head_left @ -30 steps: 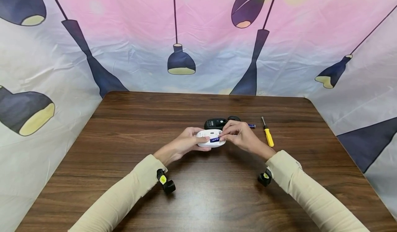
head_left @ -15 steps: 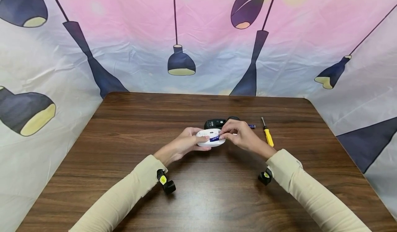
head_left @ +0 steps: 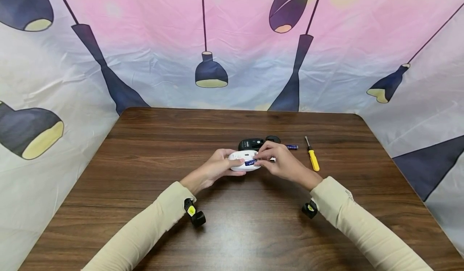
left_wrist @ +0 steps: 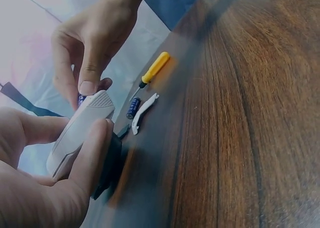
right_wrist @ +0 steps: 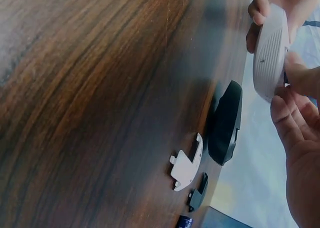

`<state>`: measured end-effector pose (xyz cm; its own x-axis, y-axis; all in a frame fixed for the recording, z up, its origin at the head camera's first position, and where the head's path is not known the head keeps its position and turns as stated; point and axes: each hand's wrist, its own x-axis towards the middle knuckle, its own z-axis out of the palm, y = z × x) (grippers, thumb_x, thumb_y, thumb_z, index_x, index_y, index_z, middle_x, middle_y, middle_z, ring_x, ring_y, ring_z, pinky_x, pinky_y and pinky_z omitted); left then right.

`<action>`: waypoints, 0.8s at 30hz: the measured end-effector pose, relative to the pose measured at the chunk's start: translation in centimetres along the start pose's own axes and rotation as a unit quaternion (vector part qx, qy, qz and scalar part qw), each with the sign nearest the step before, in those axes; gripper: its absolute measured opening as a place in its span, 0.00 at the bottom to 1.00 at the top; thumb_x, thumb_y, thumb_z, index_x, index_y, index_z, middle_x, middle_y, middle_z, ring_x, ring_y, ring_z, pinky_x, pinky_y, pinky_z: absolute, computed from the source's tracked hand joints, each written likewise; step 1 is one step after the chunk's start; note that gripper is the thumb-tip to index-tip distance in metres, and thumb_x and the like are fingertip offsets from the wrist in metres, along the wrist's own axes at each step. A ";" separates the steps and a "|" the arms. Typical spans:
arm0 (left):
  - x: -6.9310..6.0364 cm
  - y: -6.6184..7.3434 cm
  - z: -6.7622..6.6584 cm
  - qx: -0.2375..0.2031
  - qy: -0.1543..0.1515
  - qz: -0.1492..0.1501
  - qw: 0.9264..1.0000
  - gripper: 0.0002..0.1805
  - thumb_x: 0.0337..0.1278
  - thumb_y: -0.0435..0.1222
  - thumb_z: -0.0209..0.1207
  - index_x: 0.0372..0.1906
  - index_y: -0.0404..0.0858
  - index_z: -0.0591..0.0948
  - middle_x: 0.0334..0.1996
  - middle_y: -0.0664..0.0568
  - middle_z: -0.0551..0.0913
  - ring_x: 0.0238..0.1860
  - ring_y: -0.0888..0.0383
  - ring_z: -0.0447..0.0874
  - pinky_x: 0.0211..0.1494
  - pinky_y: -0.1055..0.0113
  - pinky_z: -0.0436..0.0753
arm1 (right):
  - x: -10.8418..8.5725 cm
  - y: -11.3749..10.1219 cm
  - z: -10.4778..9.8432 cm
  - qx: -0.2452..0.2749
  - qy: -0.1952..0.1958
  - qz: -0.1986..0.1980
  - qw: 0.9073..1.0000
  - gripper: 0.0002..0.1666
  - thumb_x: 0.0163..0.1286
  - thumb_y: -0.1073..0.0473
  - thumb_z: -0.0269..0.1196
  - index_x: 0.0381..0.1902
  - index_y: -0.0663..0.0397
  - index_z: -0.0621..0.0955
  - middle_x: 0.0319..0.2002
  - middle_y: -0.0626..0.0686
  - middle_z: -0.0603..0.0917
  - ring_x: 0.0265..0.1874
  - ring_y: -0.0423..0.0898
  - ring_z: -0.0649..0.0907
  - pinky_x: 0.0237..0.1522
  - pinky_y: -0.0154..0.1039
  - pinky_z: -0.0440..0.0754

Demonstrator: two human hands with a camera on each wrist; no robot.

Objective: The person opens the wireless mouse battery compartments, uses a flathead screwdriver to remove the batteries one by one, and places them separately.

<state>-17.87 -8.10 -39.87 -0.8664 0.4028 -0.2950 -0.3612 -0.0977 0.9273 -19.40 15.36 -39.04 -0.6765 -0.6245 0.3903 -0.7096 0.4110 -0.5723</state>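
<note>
My left hand [head_left: 217,165] grips a white computer mouse [head_left: 237,156], underside up, above the table. Thumb on the underside, fingers beneath: that is how it is held. A blue battery [head_left: 250,162] lies at the open battery slot, tilted slightly. My right hand [head_left: 280,160] pinches the battery's right end between thumb and fingers, as the left wrist view also shows with the battery [left_wrist: 81,99] under the thumb. How deep it sits in the slot is hidden by the fingers. In the right wrist view the mouse's ribbed side [right_wrist: 269,63] faces the camera.
Behind the hands lies a black mouse [head_left: 250,143], with its loose black cover [head_left: 273,139] beside it. A white battery cover [right_wrist: 186,168] and another blue battery [head_left: 292,147] lie near them. A yellow-handled screwdriver [head_left: 313,160] lies further right on the wooden table [head_left: 163,134].
My right hand has shifted slightly left, and its fingers have changed position on the battery. The battery's angle has varied a little. My left hand and the white mouse stay nearly still.
</note>
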 end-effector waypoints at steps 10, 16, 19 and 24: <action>0.1 0.1 0.1 0.055 0.026 0.018 0.998 0.24 0.67 0.25 0.59 0.63 0.19 0.68 0.51 0.35 0.77 0.39 0.55 0.84 0.47 0.62 0.89 | -0.3 -0.4 -1.4 -0.036 -0.010 0.028 0.999 0.08 0.67 0.67 0.69 0.43 0.56 0.90 0.39 0.47 0.85 0.34 0.39 0.82 0.31 0.34 0.83; 0.1 0.1 -0.1 0.123 0.054 0.043 0.990 0.24 0.64 0.27 0.63 0.61 0.21 0.71 0.49 0.36 0.80 0.37 0.57 0.83 0.43 0.63 0.90 | -0.9 0.2 -2.9 -0.055 0.025 0.010 0.998 0.07 0.64 0.70 0.71 0.40 0.59 0.89 0.36 0.50 0.86 0.29 0.40 0.82 0.28 0.34 0.84; 0.1 0.1 -0.4 0.126 0.057 0.038 0.990 0.24 0.64 0.26 0.63 0.62 0.21 0.71 0.50 0.36 0.79 0.37 0.56 0.83 0.45 0.61 0.90 | -1.5 0.8 -3.7 -0.073 0.039 0.009 0.997 0.07 0.62 0.72 0.71 0.38 0.60 0.89 0.34 0.51 0.86 0.27 0.40 0.82 0.26 0.34 0.83; -0.2 0.2 -0.7 0.147 0.052 0.031 0.987 0.24 0.64 0.26 0.63 0.62 0.22 0.71 0.52 0.35 0.78 0.39 0.55 0.82 0.44 0.61 0.90 | -3.1 1.7 -4.9 -0.096 0.041 0.046 0.994 0.07 0.61 0.74 0.71 0.37 0.61 0.89 0.33 0.51 0.86 0.26 0.41 0.81 0.23 0.33 0.80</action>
<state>-17.99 -8.88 -39.74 -0.9204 0.3063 -0.2428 -0.2033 0.1555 0.9667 -19.45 21.27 -37.73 -0.7481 -0.5251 0.4057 -0.6635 0.5870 -0.4638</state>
